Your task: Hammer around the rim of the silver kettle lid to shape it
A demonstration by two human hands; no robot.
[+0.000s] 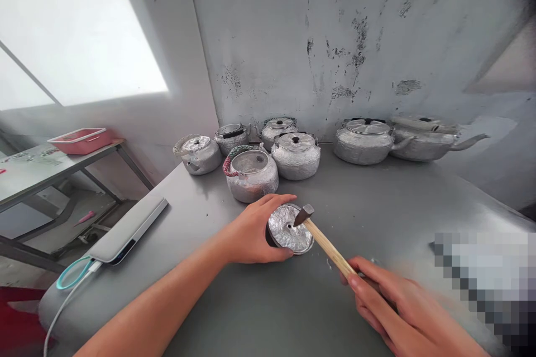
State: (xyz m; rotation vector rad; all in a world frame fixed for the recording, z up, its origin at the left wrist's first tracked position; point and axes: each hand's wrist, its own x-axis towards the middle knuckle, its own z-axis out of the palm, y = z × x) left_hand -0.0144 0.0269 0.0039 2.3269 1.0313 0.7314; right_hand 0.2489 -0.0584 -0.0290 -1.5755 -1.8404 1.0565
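My left hand (pixel 251 231) is closed round a small round hammered-metal lid (pixel 288 230) with a hole in its middle, holding it on the grey table (pixel 377 212). My right hand (pixel 397 307) grips the wooden handle of a small hammer (pixel 322 237). The hammer's dark head rests on or just above the lid, near its centre hole. Just beyond the lid stands an open kettle (pixel 251 175) without a lid, its handle wrapped in red and green cord.
Several hammered aluminium kettles (pixel 364 142) stand in a row against the stained wall. A flat white device (pixel 128 228) with a teal cable lies at the table's left edge. A side table with a pink tray (pixel 81 139) stands further left. A blurred patch covers the right.
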